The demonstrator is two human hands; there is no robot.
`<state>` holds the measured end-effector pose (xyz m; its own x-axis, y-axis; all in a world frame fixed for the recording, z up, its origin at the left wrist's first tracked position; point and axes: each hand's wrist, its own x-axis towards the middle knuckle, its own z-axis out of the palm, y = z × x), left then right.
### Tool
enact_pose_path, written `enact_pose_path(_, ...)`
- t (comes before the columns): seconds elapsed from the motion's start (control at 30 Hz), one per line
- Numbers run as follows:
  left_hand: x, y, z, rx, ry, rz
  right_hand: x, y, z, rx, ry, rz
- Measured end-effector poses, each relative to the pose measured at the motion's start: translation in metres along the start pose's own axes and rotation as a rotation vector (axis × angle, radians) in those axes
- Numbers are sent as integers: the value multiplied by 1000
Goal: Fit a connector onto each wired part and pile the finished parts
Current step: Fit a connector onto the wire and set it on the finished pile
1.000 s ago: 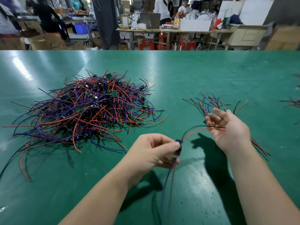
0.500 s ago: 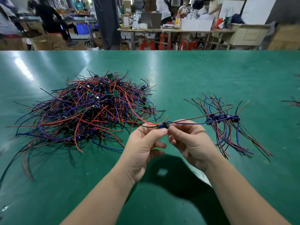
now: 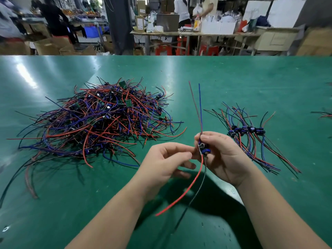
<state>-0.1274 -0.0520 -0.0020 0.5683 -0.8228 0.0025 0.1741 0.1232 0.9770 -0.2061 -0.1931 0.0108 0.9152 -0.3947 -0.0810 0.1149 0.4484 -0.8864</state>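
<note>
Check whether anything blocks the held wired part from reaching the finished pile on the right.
Nothing visible does. The right hand grips the wired part; only bare green table lies between it and the finished pile. The tangled heap sits to the left.

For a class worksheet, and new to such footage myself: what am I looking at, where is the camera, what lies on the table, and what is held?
No machine: these are a person's two bare hands, filmed by a head-worn camera looking forward and down. On the green table lie a big tangled heap of wired parts, left, and a small neat bunch, right. The right hand grips one wired part, its wires pointing up and hanging down. The left hand has its fingertips beside it; whether they pinch anything is unclear.
</note>
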Motion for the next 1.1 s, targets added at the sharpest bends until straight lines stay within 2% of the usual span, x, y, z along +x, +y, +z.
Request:
enact_pose_path(0.07, 1, 1, 0, -39, 23, -63, 1, 3, -1, -129, 63, -30)
enact_pose_path(0.17, 1, -4, 3, 56, 143, -24, 3, 13, 3, -315, 116, -96)
enact_pose_path(0.27, 3, -7, 4, 109, 220, -42, 5, 18, 6, -391, 138, -115)
enact_pose_path(0.47, 2, -10, 6, 114, 217, -129, 4, 19, 2, -512, 150, -94)
enact_pose_path(0.53, 2, -10, 6, 127, 178, -166, 5, 14, 0, -463, 191, -71)
enact_pose_path(0.63, -1, -11, 7, 178, 53, -239, 9, -2, -12, -243, 324, -57)
enact_pose_path(0.87, -8, -11, 13, 337, -182, -300, 12, -18, -33, 51, 588, -142)
enact_pose_path(0.93, -7, -12, 13, 304, -166, -301, 12, -20, -38, 114, 648, -203)
enact_pose_path(1.0, -4, -11, 13, 123, -69, -282, 11, -19, -40, 128, 646, -256)
enact_pose_path(1.1, 4, -11, 8, -39, 144, -174, 6, -11, -28, -127, 404, -265)
